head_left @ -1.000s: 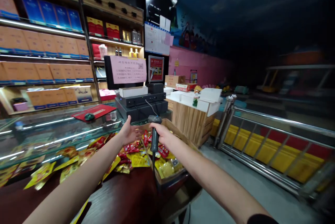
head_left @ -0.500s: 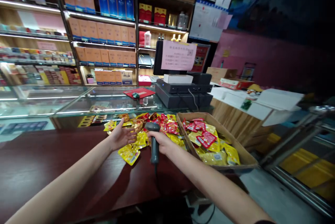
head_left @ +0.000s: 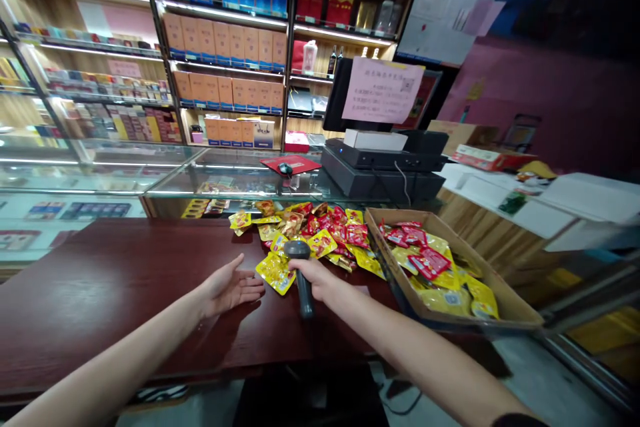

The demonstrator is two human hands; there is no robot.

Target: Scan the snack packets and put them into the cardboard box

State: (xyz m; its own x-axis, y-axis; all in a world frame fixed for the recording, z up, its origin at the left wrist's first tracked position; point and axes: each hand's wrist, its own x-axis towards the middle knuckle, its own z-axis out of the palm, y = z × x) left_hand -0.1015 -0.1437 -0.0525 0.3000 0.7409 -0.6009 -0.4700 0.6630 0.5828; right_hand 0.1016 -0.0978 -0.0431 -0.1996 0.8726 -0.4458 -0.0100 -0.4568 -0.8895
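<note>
My right hand (head_left: 317,278) is wrapped round the handle of a dark barcode scanner (head_left: 306,297), its head pointing away from me. To its left, my left hand (head_left: 231,286) holds nothing; its fingers are stretched out and the palm faces the scanner. A yellow snack packet (head_left: 276,272) lies flat just beyond the left fingertips, apart from them. Behind the scanner spreads a pile of red and yellow snack packets (head_left: 335,230) on the dark brown tabletop (head_left: 150,280). More packets fill an open cardboard box (head_left: 510,310) on the right.
A glass display counter (head_left: 220,174) runs behind the table, with a mouse (head_left: 285,168) on a red mat. A black register terminal (head_left: 383,170) with a pink notice stands at the back right. Lit shelves of boxes (head_left: 235,44) line the wall.
My left hand has drawn back from the packets toward me, over bare tabletop. The scanner stays in my right hand, now beside a yellow packet. The view has shifted left and down.
</note>
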